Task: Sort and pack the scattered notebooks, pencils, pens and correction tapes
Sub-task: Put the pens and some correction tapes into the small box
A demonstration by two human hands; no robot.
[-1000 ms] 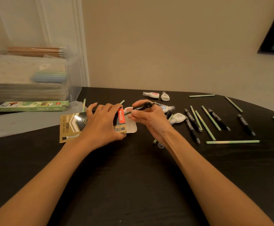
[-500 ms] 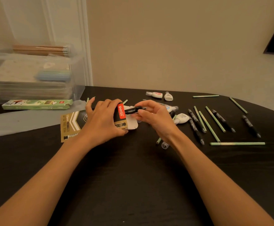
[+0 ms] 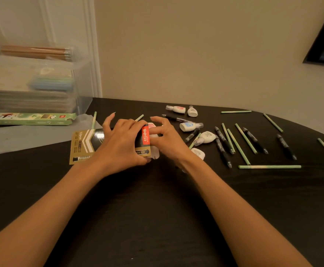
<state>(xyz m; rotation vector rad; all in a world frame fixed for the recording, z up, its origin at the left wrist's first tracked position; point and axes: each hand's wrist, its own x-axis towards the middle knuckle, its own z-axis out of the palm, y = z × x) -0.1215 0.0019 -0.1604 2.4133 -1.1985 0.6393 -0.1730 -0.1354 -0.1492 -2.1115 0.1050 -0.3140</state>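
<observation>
Pens lie scattered on the right of the table among green pencils and correction tapes, all unpacked; the pen box lies left of centre, its right end gripped by the left hand; the right hand, fingers loosely spread, thumb at the box's open end, holds nothing visible; notebooks sit stacked in the clear bin far left; much packing likely remains.

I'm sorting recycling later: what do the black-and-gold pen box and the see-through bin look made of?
The pen box looks like glossy printed cardboard: flat folded edges, a glare patch. The bin looks like clear, slightly frosted plastic: stacked notebooks show through its wall.
</observation>
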